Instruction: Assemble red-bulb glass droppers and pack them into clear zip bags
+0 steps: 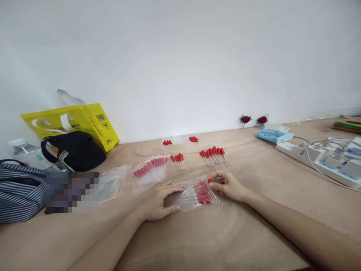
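A clear zip bag (187, 201) lies flat on the table in front of me, with several red-bulbed droppers (203, 195) inside. My left hand (160, 201) rests palm down at the bag's left end, thumb and fingers apart, fingertips touching the plastic. At the bag's upper right corner, my right hand (228, 185) pinches the red bulb of a dropper (210, 181); its tube points left toward the bag. Behind my hands lie a small group of loose droppers (179, 162) and a larger group (216, 156). Another bag of droppers (150, 169) lies beyond my left hand.
Flat clear bags (113, 184) lie at left, near a black pouch (81, 150), yellow tote (104, 128), bottle (28, 154) and striped bag (19, 192). More bagged red bulbs (167, 142) are by the wall. A tissue pack (273, 134) and power strip (316, 162) are right.
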`<state>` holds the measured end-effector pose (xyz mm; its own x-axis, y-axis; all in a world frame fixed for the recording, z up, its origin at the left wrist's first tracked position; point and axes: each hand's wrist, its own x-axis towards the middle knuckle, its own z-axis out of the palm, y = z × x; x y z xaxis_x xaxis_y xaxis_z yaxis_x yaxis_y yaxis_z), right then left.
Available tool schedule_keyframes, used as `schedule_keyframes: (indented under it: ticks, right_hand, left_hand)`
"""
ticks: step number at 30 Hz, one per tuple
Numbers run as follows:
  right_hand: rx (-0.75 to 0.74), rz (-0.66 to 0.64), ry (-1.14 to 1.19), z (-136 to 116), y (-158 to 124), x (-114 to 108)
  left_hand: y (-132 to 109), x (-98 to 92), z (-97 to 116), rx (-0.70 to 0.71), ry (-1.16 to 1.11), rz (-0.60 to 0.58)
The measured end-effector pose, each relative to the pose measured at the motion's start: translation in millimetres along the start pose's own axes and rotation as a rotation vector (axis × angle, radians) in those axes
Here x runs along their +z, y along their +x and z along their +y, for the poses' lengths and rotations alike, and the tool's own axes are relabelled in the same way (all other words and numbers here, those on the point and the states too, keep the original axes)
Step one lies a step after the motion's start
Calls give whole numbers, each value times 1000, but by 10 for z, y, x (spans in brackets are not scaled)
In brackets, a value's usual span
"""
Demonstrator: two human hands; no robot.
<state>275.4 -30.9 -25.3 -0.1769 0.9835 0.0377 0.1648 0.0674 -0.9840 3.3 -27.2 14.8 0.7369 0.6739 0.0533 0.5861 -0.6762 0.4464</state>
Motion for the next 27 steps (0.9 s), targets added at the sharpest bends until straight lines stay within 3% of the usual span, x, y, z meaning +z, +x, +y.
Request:
schedule_keyframes:
  ticks: [8,12,17,23,27]
  right_hand:
    - [-185,-175,-136,20,87,6]
    - [-135,-79,-238,28,154,44]
    - [-256,83,-491,3,153,87]
    - [-373,-79,-467,9,175,61]
    - [-237,-54,-393,58,212,45]
  left_hand:
    - [12,-30,46,-13,-28,-1]
    - [18,-20,32,-9,-4,1]
    - [18,-3,11,-2,15,-4]
    - [13,9,-1,19,35,18]
    - [13,13,-7,37,42,37]
